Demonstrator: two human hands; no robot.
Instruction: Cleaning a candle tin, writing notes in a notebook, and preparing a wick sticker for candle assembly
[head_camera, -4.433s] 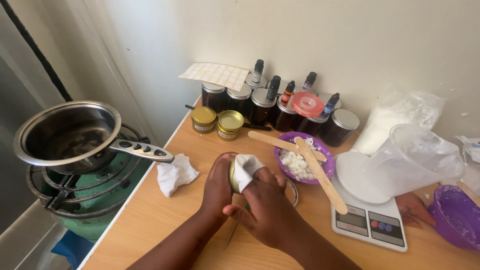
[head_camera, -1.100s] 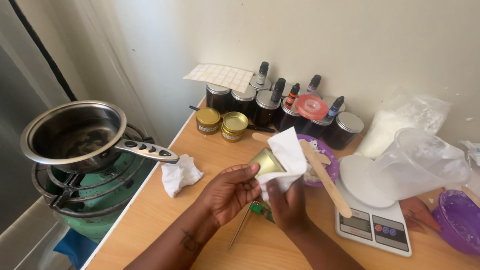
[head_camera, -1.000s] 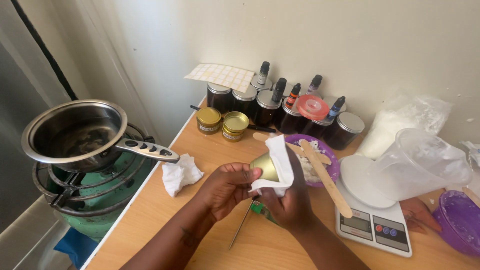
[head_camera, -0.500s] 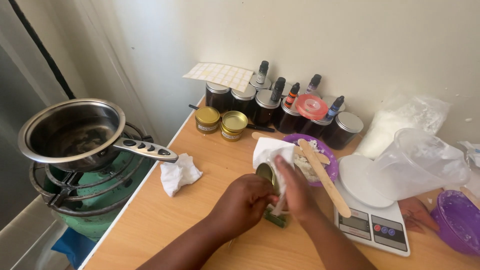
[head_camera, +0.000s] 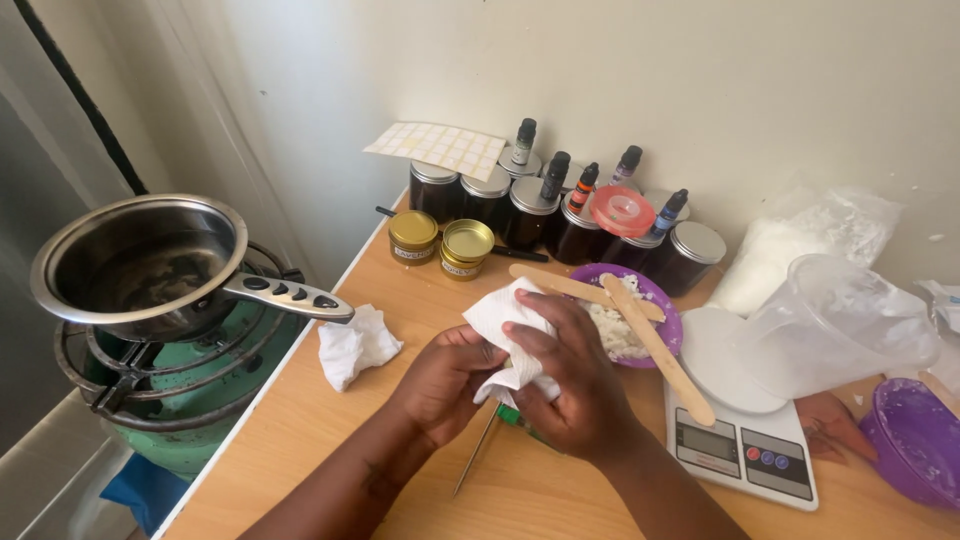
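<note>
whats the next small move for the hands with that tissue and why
Probably keep turning the tissue around what it covers. The right hand presses it from above and the left hand cups it from the side, so the thing inside is fully hidden and cannot be checked until the tissue is lifted.

I see bare tabletop (head_camera: 330, 440) left of my hands; the crumpled tissue (head_camera: 355, 345) sits there, gold tins (head_camera: 440, 240) ahead, purple bowl (head_camera: 665, 320) and scale (head_camera: 745, 450) block the right.

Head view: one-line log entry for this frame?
left hand: grips wrapped item | right hand: presses white tissue | wooden table
</note>
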